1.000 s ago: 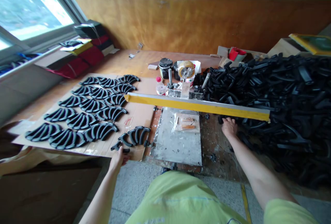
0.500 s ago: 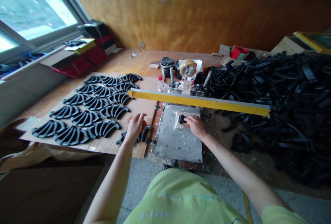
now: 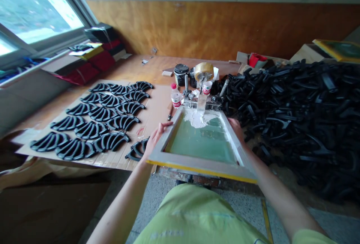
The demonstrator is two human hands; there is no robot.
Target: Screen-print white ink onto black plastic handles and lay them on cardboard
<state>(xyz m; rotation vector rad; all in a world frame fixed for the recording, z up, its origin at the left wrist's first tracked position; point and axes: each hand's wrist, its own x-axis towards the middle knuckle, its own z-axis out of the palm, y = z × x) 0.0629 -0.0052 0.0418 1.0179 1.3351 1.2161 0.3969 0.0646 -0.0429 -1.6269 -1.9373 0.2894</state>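
Observation:
A screen printing frame (image 3: 197,166) with a green mesh lies tilted low over the work plate in front of me. White ink (image 3: 200,119) is smeared across the far part of its mesh. My left hand (image 3: 156,137) is closed on the frame's left side, fingers along the edge. At the right side, my right hand (image 3: 237,130) grips the frame, its fingers partly hidden by it. The black curved part on the plate is covered by the frame. Just left of my left hand lie a few black curved handles (image 3: 137,150) on cardboard.
Rows of black handles (image 3: 94,131) cover the cardboard (image 3: 157,103) at left. A large heap of black parts (image 3: 303,116) fills the right. Behind the frame stand a hinge clamp (image 3: 201,103), a red-capped bottle (image 3: 176,97), an ink tub (image 3: 181,74) and a tape roll (image 3: 204,71).
The frame has swung down from its raised position over the plate. My right hand has let go of the black part, and both hands now hold the frame's sides.

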